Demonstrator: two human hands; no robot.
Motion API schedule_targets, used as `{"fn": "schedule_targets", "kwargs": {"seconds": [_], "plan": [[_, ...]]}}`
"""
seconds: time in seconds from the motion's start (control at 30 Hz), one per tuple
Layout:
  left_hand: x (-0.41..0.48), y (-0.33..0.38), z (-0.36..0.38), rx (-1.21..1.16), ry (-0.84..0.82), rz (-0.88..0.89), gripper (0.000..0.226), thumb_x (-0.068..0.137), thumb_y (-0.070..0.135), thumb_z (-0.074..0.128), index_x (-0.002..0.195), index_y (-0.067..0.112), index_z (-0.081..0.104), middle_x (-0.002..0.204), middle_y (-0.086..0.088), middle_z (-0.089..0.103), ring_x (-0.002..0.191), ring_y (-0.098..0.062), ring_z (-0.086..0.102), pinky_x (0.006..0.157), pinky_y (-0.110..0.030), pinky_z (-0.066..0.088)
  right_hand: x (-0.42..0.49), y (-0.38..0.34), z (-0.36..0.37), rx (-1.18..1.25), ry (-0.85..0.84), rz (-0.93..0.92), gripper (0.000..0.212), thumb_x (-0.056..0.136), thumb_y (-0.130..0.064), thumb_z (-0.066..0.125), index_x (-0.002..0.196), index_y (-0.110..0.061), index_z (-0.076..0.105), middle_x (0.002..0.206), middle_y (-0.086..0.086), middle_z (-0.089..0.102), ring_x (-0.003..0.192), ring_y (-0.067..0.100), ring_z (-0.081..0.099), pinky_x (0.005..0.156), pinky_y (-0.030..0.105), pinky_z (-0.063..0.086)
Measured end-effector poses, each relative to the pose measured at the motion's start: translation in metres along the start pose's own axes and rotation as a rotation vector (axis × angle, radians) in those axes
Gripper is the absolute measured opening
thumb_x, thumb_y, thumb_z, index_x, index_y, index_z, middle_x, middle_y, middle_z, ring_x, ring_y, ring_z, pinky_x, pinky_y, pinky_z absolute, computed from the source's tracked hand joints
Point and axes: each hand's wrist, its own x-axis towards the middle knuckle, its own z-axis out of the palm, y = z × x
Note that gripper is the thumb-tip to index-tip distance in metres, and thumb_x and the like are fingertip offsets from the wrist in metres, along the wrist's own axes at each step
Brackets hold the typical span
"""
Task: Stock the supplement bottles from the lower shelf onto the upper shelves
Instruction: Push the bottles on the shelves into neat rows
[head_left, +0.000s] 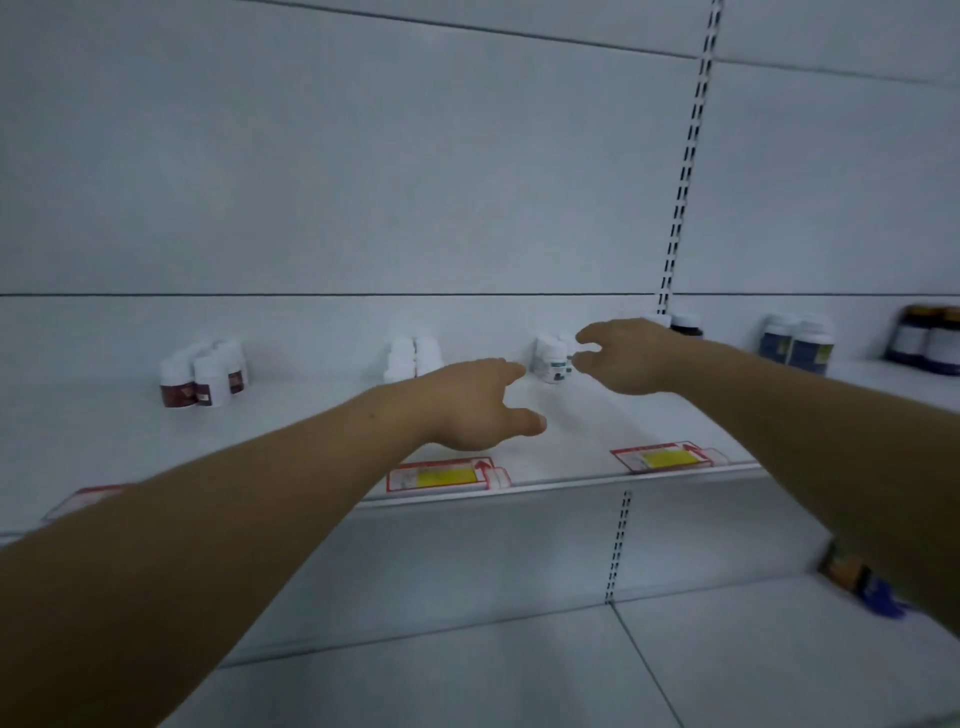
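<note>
supplement bottles (551, 361), small white ones with teal labels, stand upright in a tight cluster far back on the upper shelf (587, 421). head view: the right hand (631, 356) is the nearer one, just right of the cluster, thumb and forefinger spread wide with nothing between them; whether a fingertip touches a bottle i cannot tell. the left hand (467, 405) hovers nearer and to the left, fingers loosely spread, holding nothing. a grasp would likely close leftward across the upright bottle bodies.

Dim, bluish, evenly lit frame, motion-blurred, edges bowed.
</note>
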Motion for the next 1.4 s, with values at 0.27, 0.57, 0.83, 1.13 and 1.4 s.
{"fn": "schedule_targets", "kwargs": {"seconds": [0.27, 0.57, 0.83, 1.13, 1.4], "plan": [[0.03, 0.019, 0.035, -0.075, -0.098, -0.113, 0.08, 0.086, 0.061, 0.049, 0.149, 0.023, 0.017, 0.156, 0.003, 0.018, 0.141, -0.018, 0.023, 0.109, -0.029, 0.02, -0.005, 0.036, 0.022, 0.054, -0.079, 0.027, 0.056, 0.099, -0.045, 0.037, 0.148, -0.02, 0.029, 0.154, 0.005, 0.029, 0.139, 0.026, 0.029, 0.108, 0.033, 0.026], [0.105, 0.027, 0.045, -0.169, 0.031, -0.326, 0.066, 0.089, 0.048, 0.055, 0.142, 0.018, 0.033, 0.144, -0.004, 0.041, 0.112, -0.013, 0.043, 0.086, -0.024, 0.03, 0.083, 0.077, 0.04, 0.12, -0.084, -0.143, 0.055, 0.096, -0.04, 0.046, 0.143, -0.013, 0.031, 0.143, 0.012, 0.043, 0.125, 0.029, 0.044, 0.092, 0.033, 0.037], [0.165, 0.026, 0.06, -0.252, 0.148, -0.427, 0.065, 0.085, 0.042, 0.063, 0.137, 0.018, 0.032, 0.136, -0.005, 0.047, 0.103, -0.014, 0.047, 0.08, -0.022, 0.03, 0.144, 0.091, 0.072, 0.162, -0.063, -0.298, 0.053, 0.093, -0.026, 0.052, 0.14, -0.017, 0.03, 0.129, 0.015, 0.052, 0.111, 0.03, 0.051, 0.084, 0.033, 0.039], [0.188, 0.019, 0.07, -0.153, 0.179, -0.39, 0.042, 0.092, 0.028, 0.054, 0.131, 0.015, 0.045, 0.13, -0.007, 0.054, 0.114, -0.024, 0.051, 0.089, -0.023, 0.034, 0.16, 0.101, 0.077, 0.223, 0.068, -0.38, 0.035, 0.093, -0.019, 0.049, 0.128, -0.021, 0.042, 0.115, 0.012, 0.059, 0.089, 0.025, 0.048, 0.072, 0.029, 0.035], [0.189, 0.016, 0.068, -0.178, 0.153, -0.38, 0.045, 0.091, 0.027, 0.053, 0.133, 0.015, 0.041, 0.131, -0.008, 0.053, 0.109, -0.021, 0.051, 0.086, -0.024, 0.033, 0.16, 0.101, 0.075, 0.213, 0.044, -0.379, 0.037, 0.094, -0.021, 0.049, 0.13, -0.02, 0.04, 0.116, 0.012, 0.058, 0.091, 0.024, 0.048, 0.074, 0.029, 0.035]]}}
